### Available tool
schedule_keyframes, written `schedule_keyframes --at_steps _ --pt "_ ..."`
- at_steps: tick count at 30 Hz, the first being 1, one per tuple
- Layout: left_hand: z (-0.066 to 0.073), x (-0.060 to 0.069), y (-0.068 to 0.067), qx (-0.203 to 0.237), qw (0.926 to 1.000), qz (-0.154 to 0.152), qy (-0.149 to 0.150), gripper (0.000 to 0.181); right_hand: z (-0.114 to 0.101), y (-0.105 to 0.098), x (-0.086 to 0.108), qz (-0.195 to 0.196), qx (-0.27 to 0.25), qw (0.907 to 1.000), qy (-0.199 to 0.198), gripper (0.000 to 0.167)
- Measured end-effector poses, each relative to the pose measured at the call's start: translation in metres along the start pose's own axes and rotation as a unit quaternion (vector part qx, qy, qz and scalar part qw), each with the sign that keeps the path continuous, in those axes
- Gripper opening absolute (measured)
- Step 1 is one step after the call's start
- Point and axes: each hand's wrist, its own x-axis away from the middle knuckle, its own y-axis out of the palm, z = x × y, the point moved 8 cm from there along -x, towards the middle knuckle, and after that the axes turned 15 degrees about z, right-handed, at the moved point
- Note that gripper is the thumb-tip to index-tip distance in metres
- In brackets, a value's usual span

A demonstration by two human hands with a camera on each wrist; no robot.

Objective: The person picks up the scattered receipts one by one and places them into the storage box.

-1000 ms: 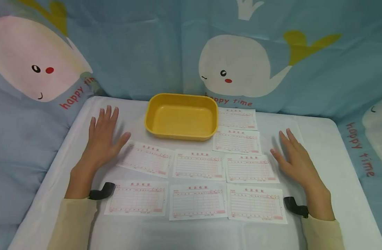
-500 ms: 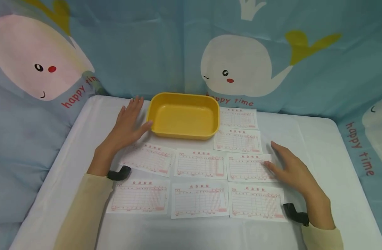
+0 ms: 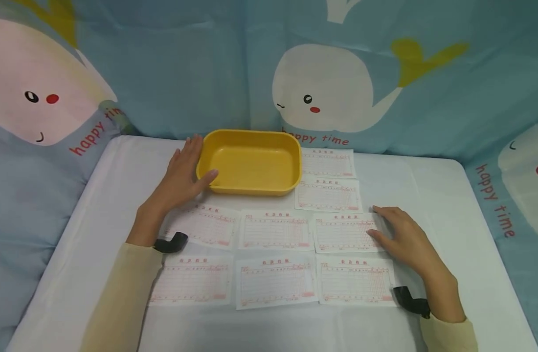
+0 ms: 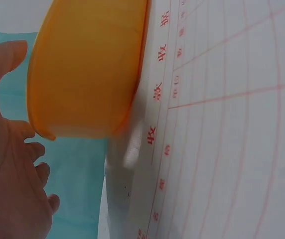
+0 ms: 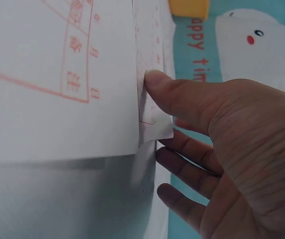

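My left hand (image 3: pixel 176 176) is at the left end of a yellow plastic tray (image 3: pixel 251 191). Its fingers lie along the outside and the thumb reaches over the near left corner. In the left wrist view the fingertips (image 4: pixel 35 149) show beside the tray's end (image 4: pixel 82 74); firm contact is hard to tell. My right hand (image 3: pixel 405 239) hovers by the right edge of a printed paper receipt (image 3: pixel 344 233), thumb and index finger spread apart. The right wrist view has the thumb (image 5: pixel 182 94) over that receipt's edge (image 5: pixel 155 127), with the other fingers loosely bent beyond it.
Several more receipts lie in rows on the white table, among them one at front left (image 3: pixel 191 281) and one at front right (image 3: pixel 354 281). Two stand right of the tray, the farther receipt (image 3: pixel 326 164) partly covered. A blue whale-print cloth (image 3: pixel 185 63) hangs behind.
My left hand has moved right and forward from the left receipt to the tray's end. My right hand has come left and nearer, over the receipt's right edge. The camera view shifted slightly.
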Motion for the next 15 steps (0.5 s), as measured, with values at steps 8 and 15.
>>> schedule_keyframes --at_steps 8,15 --pt "-0.002 -0.005 0.011 -0.003 1.0000 -0.006 0.003 0.105 -0.002 -0.002 -0.003 0.001 0.016 0.9995 0.025 0.065" --pt "-0.003 -0.006 0.016 -0.005 0.9999 -0.014 0.005 0.108 -0.004 -0.007 -0.003 0.048 0.020 0.9984 0.019 0.046"
